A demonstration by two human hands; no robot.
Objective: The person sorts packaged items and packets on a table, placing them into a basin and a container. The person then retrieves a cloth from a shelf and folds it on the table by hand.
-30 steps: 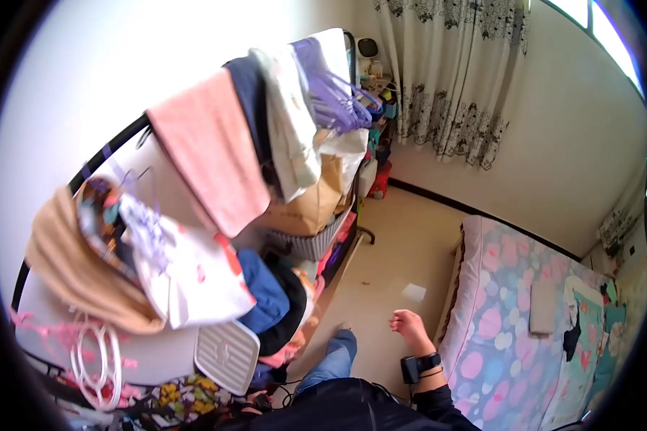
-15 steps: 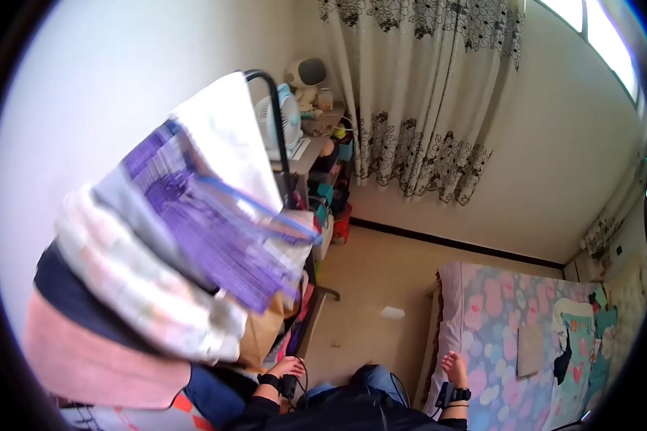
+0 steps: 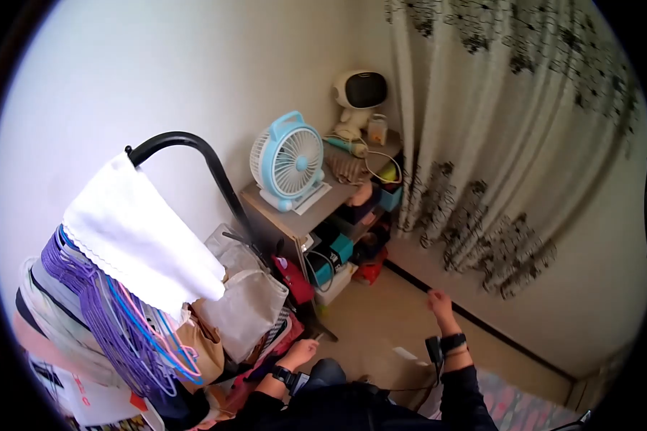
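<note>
My left hand [image 3: 303,351] is low in the middle, beside the clothes rack, fingers curled in and nothing visible in them. Farther right, my right hand [image 3: 440,304] is raised over the floor near the curtain, its fingers loosely bent and partly spread, holding nothing that I can see. Both wrists wear black straps with small devices. Nearest to my left hand are hanging bags, among them a light grey bag [image 3: 246,310]. Purple hangers [image 3: 108,316] crowd the rack, with blue and pink ones beside them. A white cloth [image 3: 140,237] drapes over the rack's black curved bar [image 3: 207,154].
A shelf unit [image 3: 269,215] holds a blue and white fan [image 3: 292,161], a white robot figure [image 3: 363,93] and a small jar [image 3: 377,129]. A patterned curtain [image 3: 474,158] hangs behind. A white piece [image 3: 405,353] lies on the floor; the bed [image 3: 525,399] is at lower right.
My view has swung left and closer to the rack and shelf. The fan and hangers show more fully, while most of the bed has left view. My right hand is farther forward.
</note>
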